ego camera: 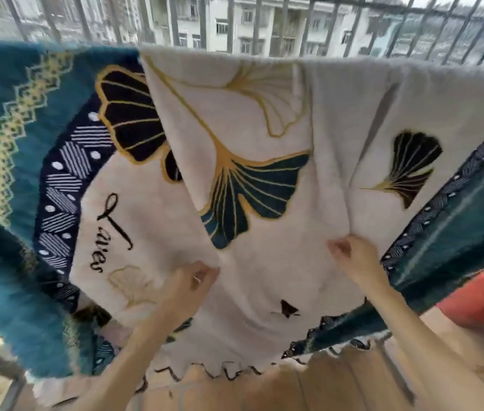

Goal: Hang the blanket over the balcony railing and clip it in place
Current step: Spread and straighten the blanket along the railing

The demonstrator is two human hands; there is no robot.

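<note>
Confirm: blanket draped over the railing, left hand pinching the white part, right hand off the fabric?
Wrong on the right hand: the head view shows it pinching the white part too. The blanket is draped over the railing, left hand pinching the white part.

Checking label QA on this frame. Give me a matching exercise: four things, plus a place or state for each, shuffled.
Things:
1. blanket
2. left hand
3. right hand
4. red object

Places or states:
A. low at the right edge
B. pinches cloth next to the pale leaf
C. draped over the railing
D. pinches cloth by the navy border

Pairs: 1-C, 2-B, 3-D, 4-A
</note>
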